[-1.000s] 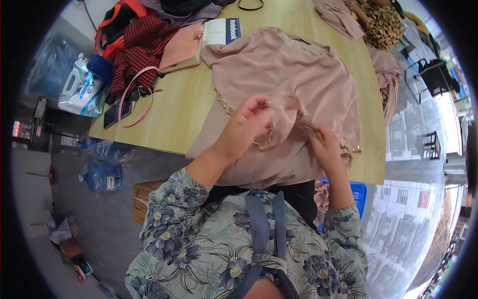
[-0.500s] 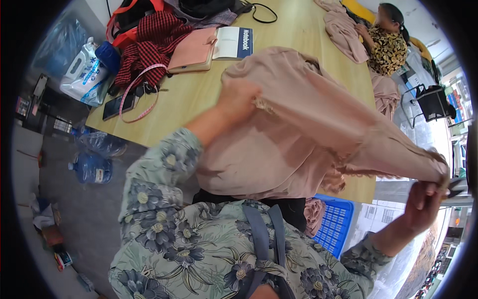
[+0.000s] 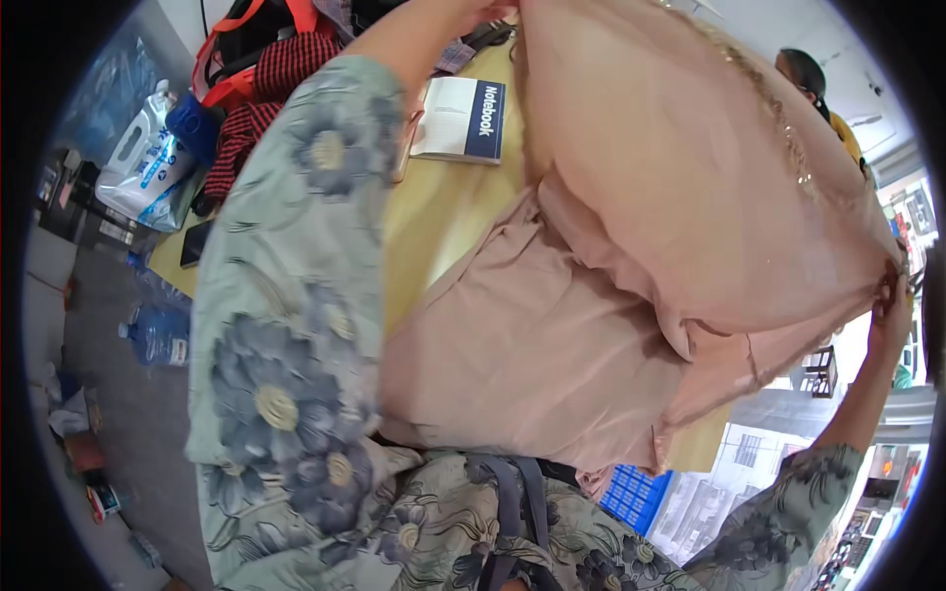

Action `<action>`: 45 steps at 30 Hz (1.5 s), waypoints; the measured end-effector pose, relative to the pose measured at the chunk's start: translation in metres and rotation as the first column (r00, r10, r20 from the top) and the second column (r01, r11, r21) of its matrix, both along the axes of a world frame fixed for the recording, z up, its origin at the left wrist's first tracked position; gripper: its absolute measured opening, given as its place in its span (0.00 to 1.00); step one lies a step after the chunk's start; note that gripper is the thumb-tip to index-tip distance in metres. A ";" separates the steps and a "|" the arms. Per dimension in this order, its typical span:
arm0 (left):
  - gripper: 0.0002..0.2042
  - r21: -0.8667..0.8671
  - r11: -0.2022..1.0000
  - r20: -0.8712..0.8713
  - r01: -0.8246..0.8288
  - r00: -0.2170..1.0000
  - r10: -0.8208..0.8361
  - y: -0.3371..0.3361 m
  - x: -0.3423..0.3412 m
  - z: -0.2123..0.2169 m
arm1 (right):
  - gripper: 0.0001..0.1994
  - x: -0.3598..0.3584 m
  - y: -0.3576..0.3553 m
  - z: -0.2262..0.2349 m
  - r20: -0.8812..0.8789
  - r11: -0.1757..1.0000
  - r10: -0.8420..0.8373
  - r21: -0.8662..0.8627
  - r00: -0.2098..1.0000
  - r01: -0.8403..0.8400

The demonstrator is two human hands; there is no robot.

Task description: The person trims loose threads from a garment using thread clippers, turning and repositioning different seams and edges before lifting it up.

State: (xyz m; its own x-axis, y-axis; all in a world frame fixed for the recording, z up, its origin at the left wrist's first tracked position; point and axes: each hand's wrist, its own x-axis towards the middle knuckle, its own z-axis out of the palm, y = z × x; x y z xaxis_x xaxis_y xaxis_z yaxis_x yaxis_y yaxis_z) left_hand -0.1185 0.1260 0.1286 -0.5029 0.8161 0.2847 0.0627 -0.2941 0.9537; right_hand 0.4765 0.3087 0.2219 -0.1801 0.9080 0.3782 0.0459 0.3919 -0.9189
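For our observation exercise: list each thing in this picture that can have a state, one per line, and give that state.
Pink garment: lifted and spread wide, lower part draped on the table.
Left hand: raised, gripping the garment's upper edge.
Right hand: stretched out, pinching the garment's far corner.
Notebook: closed, lying flat on the wooden table.
Water bottle: lying on the floor.
Blue crate: on the floor, mostly hidden.

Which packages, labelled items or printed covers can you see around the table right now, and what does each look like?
Booklet: on the wooden table, top centre; rectangular, white cover with dark blue spine band.
Refill pouch: far left beside the table; white plastic with blue print and a handle.
Water bottle: on the floor at left; clear blue with a label.
Blue crate: below the pink garment; latticed plastic.
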 end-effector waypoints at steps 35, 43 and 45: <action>0.03 -0.467 0.854 -0.553 0.229 0.678 -0.484 -0.299 0.138 -0.128 | 0.10 -0.220 -0.164 -0.215 0.830 0.944 0.187 -0.004 0.525 -0.329; 0.06 -0.454 0.875 -0.538 0.168 0.731 -0.419 -0.262 0.143 -0.137 | 0.09 -0.206 -0.187 -0.251 0.818 0.983 0.172 -0.110 0.548 -0.145; 0.07 -0.437 0.898 -0.503 0.051 0.814 -0.290 -0.238 0.138 -0.141 | 0.09 -0.206 -0.188 -0.255 0.815 0.984 0.169 -0.109 0.555 -0.139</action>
State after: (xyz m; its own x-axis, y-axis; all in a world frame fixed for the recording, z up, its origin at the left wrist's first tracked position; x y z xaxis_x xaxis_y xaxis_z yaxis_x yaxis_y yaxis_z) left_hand 0.0196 -0.1120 -0.0119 -0.2035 0.9730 0.1089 0.5877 0.0325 0.8084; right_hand 0.2706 0.1202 -0.0328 -0.5368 0.8431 -0.0308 0.7246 0.4420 -0.5288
